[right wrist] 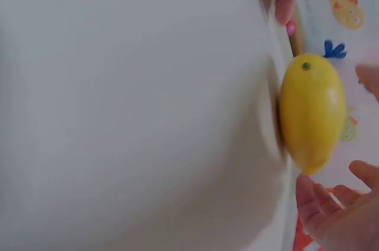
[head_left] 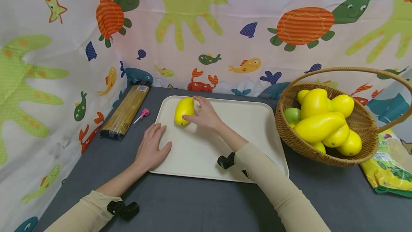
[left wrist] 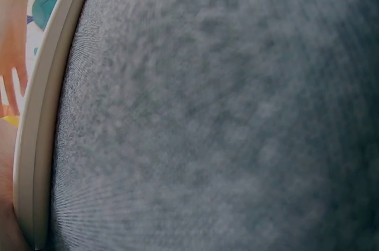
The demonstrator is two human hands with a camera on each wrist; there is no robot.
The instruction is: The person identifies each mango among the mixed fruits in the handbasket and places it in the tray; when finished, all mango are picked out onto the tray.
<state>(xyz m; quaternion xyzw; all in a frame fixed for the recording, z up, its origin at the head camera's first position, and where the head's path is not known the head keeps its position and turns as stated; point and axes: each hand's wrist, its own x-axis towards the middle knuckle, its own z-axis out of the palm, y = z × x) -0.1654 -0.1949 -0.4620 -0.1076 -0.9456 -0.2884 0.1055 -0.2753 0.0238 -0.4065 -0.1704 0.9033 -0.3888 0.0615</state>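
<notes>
A yellow fruit is laid on its side just left of the fingers of the right hand, inside the far left corner of a pale tray; by the raised rim it is probably kept from rolling off. The tray's left edge is covered by the left hand, perhaps so that the tray is steadied. The other fruits are heaped in a wicker basket, well to the right of the right fingers, where they are likely kept together by its walls.

The right fingers are held well apart from the thumb, and the fruit is flanked rather than clamped: the thumb is brought to its near right side, the fingertips to its far end. Whether it is actually touched cannot be told. The left fingers are only slightly parted and laid along the rim, with the thumb spread over the tray floor; nothing is gripped by them. Just beyond the left fingertips a pink lollipop is placed, with a pack of sticks farther left.
</notes>
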